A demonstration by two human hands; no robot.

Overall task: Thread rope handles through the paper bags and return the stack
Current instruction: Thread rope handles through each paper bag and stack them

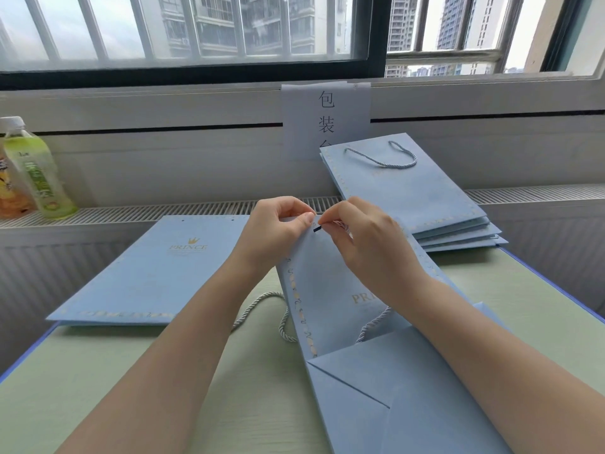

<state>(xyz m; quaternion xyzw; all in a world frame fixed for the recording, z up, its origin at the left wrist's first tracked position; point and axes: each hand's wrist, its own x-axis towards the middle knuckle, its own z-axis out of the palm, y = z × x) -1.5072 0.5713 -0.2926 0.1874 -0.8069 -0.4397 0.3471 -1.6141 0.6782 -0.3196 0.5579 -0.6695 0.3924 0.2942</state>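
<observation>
A flat light-blue paper bag [327,290] with gold edging lies tilted up in front of me. My left hand [278,231] pinches its top edge. My right hand [363,240] pinches the dark tip of a pale twisted rope handle [373,326] right at the bag's top edge, and the rope runs down over the bag's face. A second rope [262,306] loops on the table beside the bag. A bag with two open holes [154,270] lies flat at the left. At the back right rests a stack of bags [415,198] with a handle on top.
The pale green table [229,371] has a blue rim. Two drink bottles [36,168] stand on the radiator ledge at the far left. A paper sign [327,116] hangs on the wall under the window.
</observation>
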